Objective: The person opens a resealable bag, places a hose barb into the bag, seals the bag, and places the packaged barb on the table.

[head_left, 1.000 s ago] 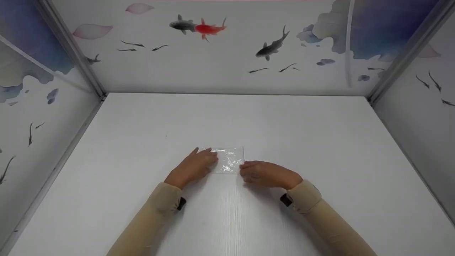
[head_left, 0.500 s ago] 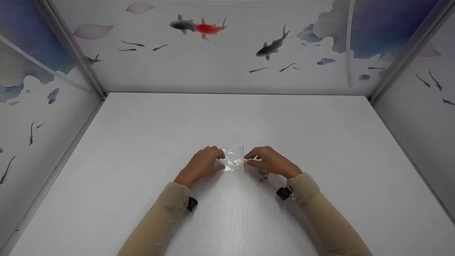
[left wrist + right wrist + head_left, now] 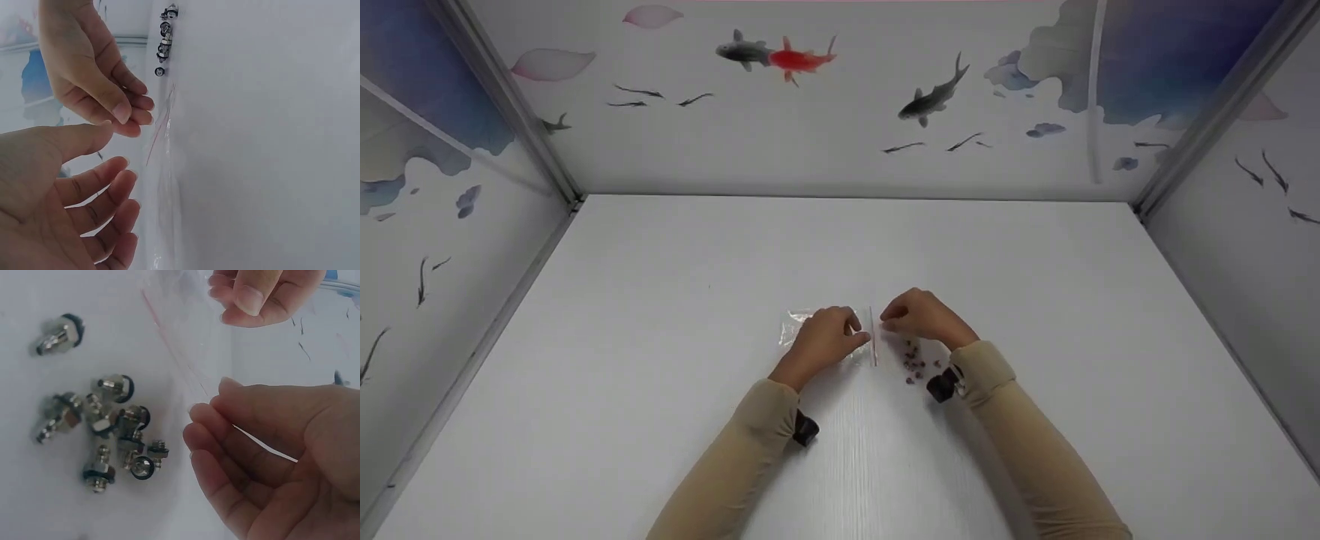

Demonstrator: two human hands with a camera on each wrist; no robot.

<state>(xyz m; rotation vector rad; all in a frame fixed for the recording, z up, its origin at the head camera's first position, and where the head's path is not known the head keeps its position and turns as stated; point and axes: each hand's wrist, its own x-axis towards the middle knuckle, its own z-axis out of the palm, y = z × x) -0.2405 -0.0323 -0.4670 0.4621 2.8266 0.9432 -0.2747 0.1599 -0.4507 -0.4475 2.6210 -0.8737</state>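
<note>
A clear zip bag [image 3: 793,327] with a red line along its mouth lies flat on the white table. My left hand [image 3: 823,339] is over the bag, its fingers loosely bent and apart from the thumb, holding nothing. Just right of the bag's mouth is my right hand [image 3: 926,319], thumb and fingertips close together; in the head view a small gap separates them from the bag edge. Beside it lie several small metal hose fittings [image 3: 913,364]. The right wrist view shows barbed ends and black rings on these fittings [image 3: 101,469].
The white tabletop [image 3: 840,255] extends around the hands. Upright panels printed with fish [image 3: 930,101] stand along the back and both sides, with grey metal posts [image 3: 1192,105] at the corners. A dark device [image 3: 943,384] sits at the right wrist.
My right hand has moved up and away, uncovering the fittings on the table. My left hand has slid right across the bag toward its mouth, baring the bag's left end.
</note>
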